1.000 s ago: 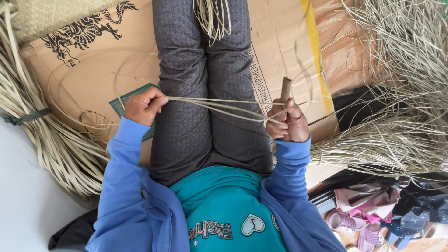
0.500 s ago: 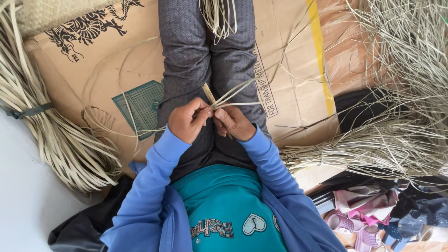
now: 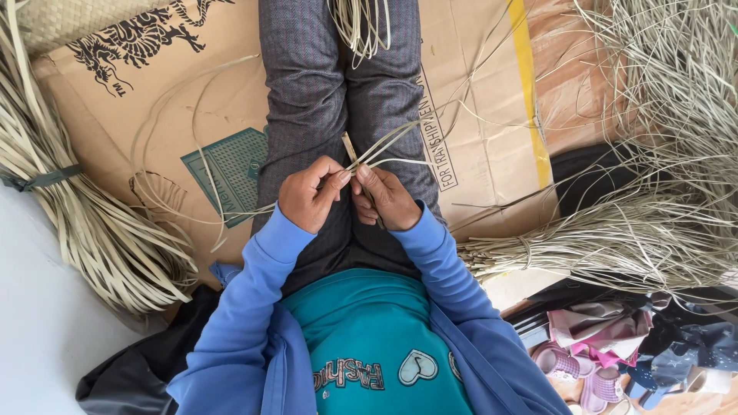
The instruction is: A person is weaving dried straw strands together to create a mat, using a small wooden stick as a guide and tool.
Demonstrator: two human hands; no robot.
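Note:
My left hand [image 3: 309, 194] and my right hand [image 3: 383, 197] meet over my lap, both pinching thin pale grass strips [image 3: 384, 146]. The strips fan out from my fingertips towards the upper right and trail off to the left over the cardboard. A short flat stick-like piece [image 3: 350, 147] pokes up between my thumbs, and a dark slim tool lies under my right palm. I sit with my legs in grey trousers [image 3: 338, 84] stretched out, and I wear a blue jacket over a teal top.
A flattened cardboard box [image 3: 184, 100] lies under my legs. A tied bundle of flat pale strips [image 3: 84, 223] rests at left. Loose dried grass [image 3: 646, 223] is heaped at right. Pink sandals [image 3: 584, 369] and cloths lie at bottom right. More strips [image 3: 360, 23] hang over my shins.
A second ago my hands were wide apart, stretching strips taut, the right one holding a brown stick. They came together over my lap and now stay close, fingers working the strips.

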